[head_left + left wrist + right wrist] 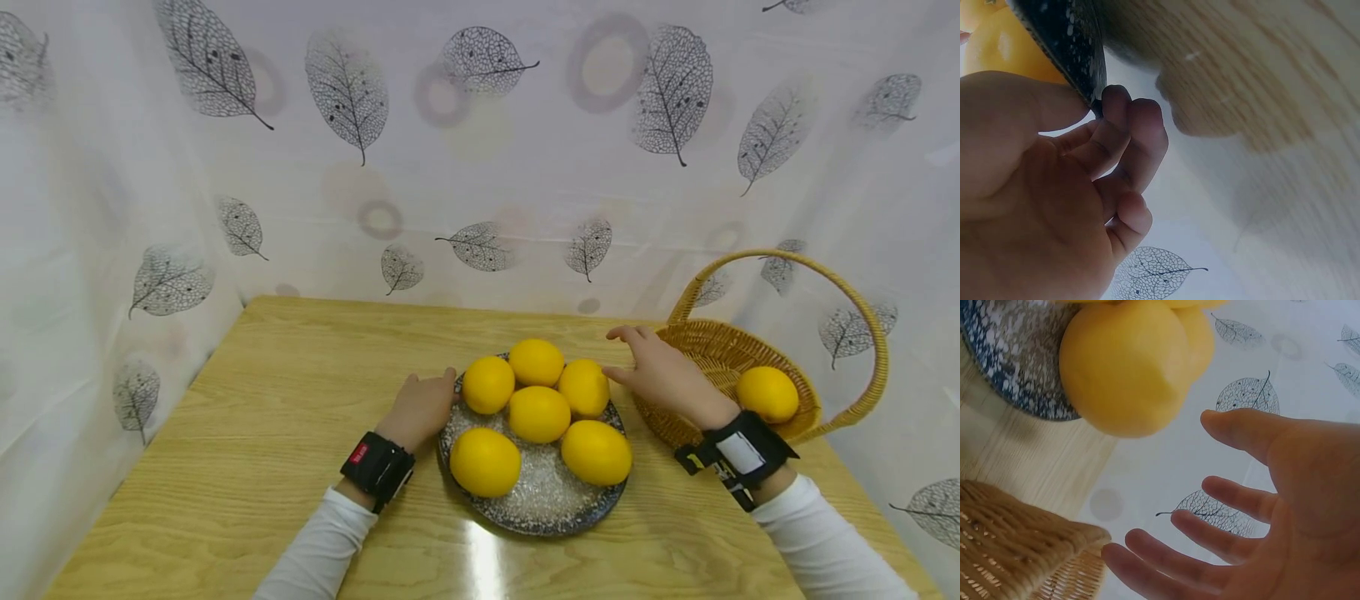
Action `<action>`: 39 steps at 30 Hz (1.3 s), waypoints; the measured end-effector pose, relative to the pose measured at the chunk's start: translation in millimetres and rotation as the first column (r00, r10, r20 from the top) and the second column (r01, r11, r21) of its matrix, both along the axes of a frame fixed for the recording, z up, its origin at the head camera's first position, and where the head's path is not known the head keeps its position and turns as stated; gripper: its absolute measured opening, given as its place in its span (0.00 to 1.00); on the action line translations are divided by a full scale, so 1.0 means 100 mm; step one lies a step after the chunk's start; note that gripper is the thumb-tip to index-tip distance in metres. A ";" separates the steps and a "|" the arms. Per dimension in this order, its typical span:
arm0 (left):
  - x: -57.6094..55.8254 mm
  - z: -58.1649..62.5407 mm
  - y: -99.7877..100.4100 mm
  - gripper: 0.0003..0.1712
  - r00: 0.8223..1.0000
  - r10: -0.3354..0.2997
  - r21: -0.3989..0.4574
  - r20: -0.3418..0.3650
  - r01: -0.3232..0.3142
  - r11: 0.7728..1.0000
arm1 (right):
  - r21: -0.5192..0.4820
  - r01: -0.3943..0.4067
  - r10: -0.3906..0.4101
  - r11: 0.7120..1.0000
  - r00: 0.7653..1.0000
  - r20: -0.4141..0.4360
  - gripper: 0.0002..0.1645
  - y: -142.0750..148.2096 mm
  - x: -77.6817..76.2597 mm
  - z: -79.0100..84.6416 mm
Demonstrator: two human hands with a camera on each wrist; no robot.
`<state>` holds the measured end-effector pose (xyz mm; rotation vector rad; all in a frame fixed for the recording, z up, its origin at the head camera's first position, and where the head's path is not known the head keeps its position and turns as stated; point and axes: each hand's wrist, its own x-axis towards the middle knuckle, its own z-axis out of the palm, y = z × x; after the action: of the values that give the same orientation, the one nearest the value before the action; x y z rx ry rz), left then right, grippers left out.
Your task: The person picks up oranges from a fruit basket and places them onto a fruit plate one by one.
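Several yellow lemons (539, 414) lie on a round speckled grey plate (551, 492) with a dark rim. At the plate's left edge, my left hand (422, 407) pinches the rim, thumb above and curled fingertips (1145, 115) below, as the left wrist view shows. My right hand (667, 379) hovers between the plate and a wicker basket (712, 337), its fingers spread and holding nothing. The thumb of that hand points toward the nearest lemon (1125, 369) at the plate's right side. One lemon (767, 394) sits inside the basket.
The basket's tall arched handle (873, 333) rises on the right, beyond my right wrist. Everything stands on a light wooden table (300, 400). A pale curtain (480, 167) with leaf prints hangs along the table's back and sides.
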<state>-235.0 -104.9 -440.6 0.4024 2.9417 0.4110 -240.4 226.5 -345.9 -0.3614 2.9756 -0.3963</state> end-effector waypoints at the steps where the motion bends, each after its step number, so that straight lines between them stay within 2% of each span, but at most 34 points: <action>1: 0.00 0.00 0.00 0.26 1.000 0.000 0.001 0.001 0.000 1.000 | 0.000 0.006 -0.006 1.000 1.000 0.003 0.36 0.02 -0.01 0.00; 10: 0.00 -0.01 -0.01 0.28 1.000 0.003 0.010 0.010 -0.003 1.000 | 0.024 0.051 -0.051 0.998 0.999 0.001 0.38 0.31 -0.07 0.02; 19: 0.01 0.05 0.00 0.28 1.000 0.001 0.003 0.014 -0.001 1.000 | 0.073 0.144 -0.144 0.987 0.990 -0.006 0.44 0.71 -0.13 -0.09; 29: 0.03 0.06 -0.01 0.26 1.000 -0.013 0.010 -0.004 0.013 1.000 | 0.109 0.309 -0.310 0.945 0.951 -0.010 0.49 1.20 -0.08 -0.18; 34: 0.02 0.06 -0.02 0.27 1.000 -0.011 0.016 -0.001 0.011 1.000 | 0.102 0.333 -0.336 0.937 0.942 0.016 0.53 1.31 -0.05 -0.17; 39: 0.03 0.04 -0.02 0.27 1.000 -0.012 0.007 0.002 0.012 1.000 | 0.100 0.402 -0.408 0.910 0.911 0.061 0.53 1.37 -0.03 -0.18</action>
<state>-232.4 -106.7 -436.6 0.4202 2.9353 0.4202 -243.2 363.2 -364.1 0.2849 2.9611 -0.3094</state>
